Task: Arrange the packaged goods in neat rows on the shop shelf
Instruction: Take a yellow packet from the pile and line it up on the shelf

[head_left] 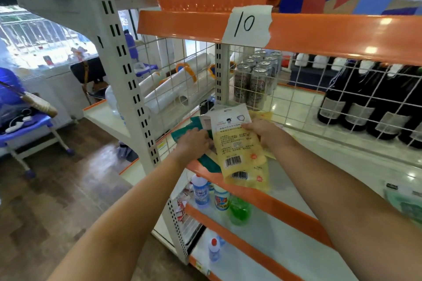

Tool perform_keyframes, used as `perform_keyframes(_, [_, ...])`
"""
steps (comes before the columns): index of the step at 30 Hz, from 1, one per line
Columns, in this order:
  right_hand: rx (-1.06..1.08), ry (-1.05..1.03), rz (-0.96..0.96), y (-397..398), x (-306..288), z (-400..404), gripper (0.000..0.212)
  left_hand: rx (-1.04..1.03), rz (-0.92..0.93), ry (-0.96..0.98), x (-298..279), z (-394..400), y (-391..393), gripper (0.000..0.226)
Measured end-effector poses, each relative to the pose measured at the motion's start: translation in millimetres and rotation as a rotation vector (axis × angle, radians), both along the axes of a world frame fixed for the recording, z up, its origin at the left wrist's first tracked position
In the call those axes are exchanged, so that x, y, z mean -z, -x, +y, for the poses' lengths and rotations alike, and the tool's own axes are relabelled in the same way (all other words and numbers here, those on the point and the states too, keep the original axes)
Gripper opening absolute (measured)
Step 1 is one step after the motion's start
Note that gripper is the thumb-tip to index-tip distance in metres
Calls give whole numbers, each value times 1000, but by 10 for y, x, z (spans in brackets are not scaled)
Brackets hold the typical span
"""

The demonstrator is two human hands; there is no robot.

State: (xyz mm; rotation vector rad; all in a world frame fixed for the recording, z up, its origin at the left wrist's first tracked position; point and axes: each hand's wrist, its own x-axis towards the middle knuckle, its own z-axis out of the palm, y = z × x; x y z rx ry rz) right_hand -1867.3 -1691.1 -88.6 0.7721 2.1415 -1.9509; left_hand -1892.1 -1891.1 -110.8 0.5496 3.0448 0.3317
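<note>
Flat yellow packets (237,146) with barcodes lie in a loose stack at the left end of the white shelf (319,162), overhanging its orange front edge. My right hand (259,131) grips the top packet at its right side. My left hand (194,142) rests on the stack's left side, over dark green packets (206,162) that lie under and left of the yellow ones. More yellow packets (262,115) show behind my right hand.
A wire grid (296,102) backs the shelf, with cans (253,82) and dark bottles (370,102) behind it. An orange shelf edge with a paper "10" label (247,25) hangs above. Lower shelves hold bottles (201,191). A green packet (408,205) lies far right. A post (134,89) stands left.
</note>
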Motion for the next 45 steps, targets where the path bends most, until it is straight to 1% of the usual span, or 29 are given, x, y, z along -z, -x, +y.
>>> perform_keyframes(5, [110,102,51,-113,-13,68,26,162,19,23,-46,98,129,27])
perform_keyframes(10, [247,175,138,-342,18,79,24,296,70,26,-80,265,178,35])
perform_keyframes(13, [344,217,161,-501,15,64,21,394,52,11,-52,327,203,37])
perform_keyframes(17, [472,206,154,-683,-4,86,25,494,66,-24,-54,415,186,36])
perform_keyframes(20, [553,193,130,-799,7,84,11,552,52,-34,-41,487,132,36])
perform_keyframes(21, [581,183,126,-839,14,86,10,570,47,-33,-33,516,108,36])
perform_keyframes(23, [630,162,122,-919,35,100,16,609,33,-49,-11,583,69,36])
perform_keyframes(27, [678,180,139,-1114,95,121,30,697,2,-48,10,671,-38,35])
perform_keyframes(30, [710,188,154,-1288,105,137,33,746,5,-15,32,722,-130,35])
perform_keyframes(35, [753,182,172,-1578,84,210,30,794,17,-26,-28,838,-369,36])
perform_keyframes(38, [761,193,184,-1769,56,254,19,804,13,13,-46,936,-517,38])
perform_keyframes(41, [770,198,204,-2003,53,337,10,833,38,44,-95,1044,-719,32])
perform_keyframes(45, [802,215,257,-2385,66,434,13,896,93,26,-142,1204,-1024,32])
